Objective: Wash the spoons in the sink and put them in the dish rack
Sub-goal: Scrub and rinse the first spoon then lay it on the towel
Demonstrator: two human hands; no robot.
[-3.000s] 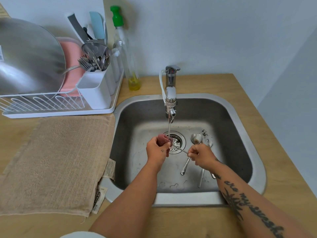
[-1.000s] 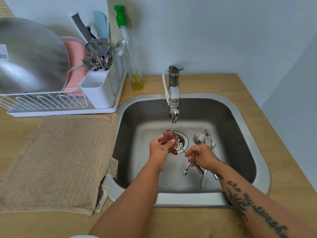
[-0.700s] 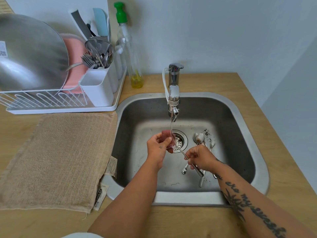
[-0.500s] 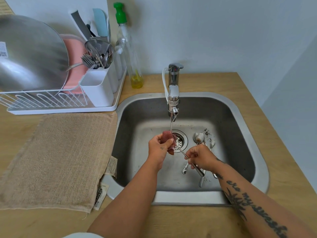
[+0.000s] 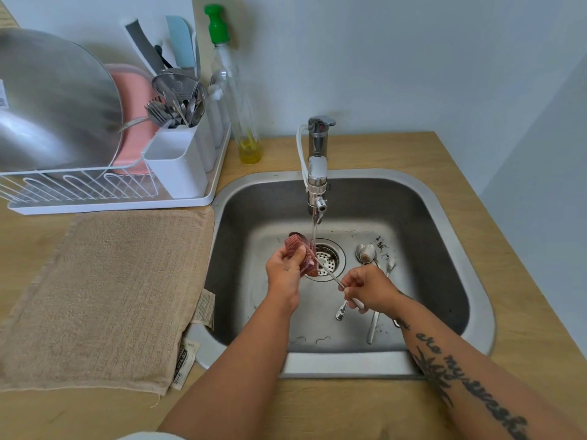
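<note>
Head view: A white dish rack [image 5: 95,188] fills the upper left of the frame on a wooden countertop [image 5: 521,296]. It carries a large steel bowl [image 5: 54,103], a pink plate [image 5: 133,100] and a white cutlery holder [image 5: 179,163] crowded with forks, spoons and spatulas. A clear bottle [image 5: 241,100] with a green cap stands just right of the rack, and a beige towel [image 5: 108,290] lies flat below it, touching the left rim of the steel sink [image 5: 349,363]. At centre, the faucet [image 5: 317,160] drops a thin stream of water [image 5: 314,231] toward the drain strainer [image 5: 330,258]. Loose spoons [image 5: 367,252] lie on the basin floor at centre right, beside dark crumbs [image 5: 381,244].

The right wrist covers part of those spoons' handles, so their number cannot be told. The bowl of the spoon [image 5: 328,273] being washed is hidden inside a pink mesh scrubber [image 5: 297,246]. The steel bowl is cut off by the left edge.

Above the drain, the left hand [image 5: 284,274] grips the scrubber with fingers curled, wrapping it round the spoon's head in the stream. The right hand [image 5: 370,289] pinches the spoon's handle, fingers curled tight.
</note>
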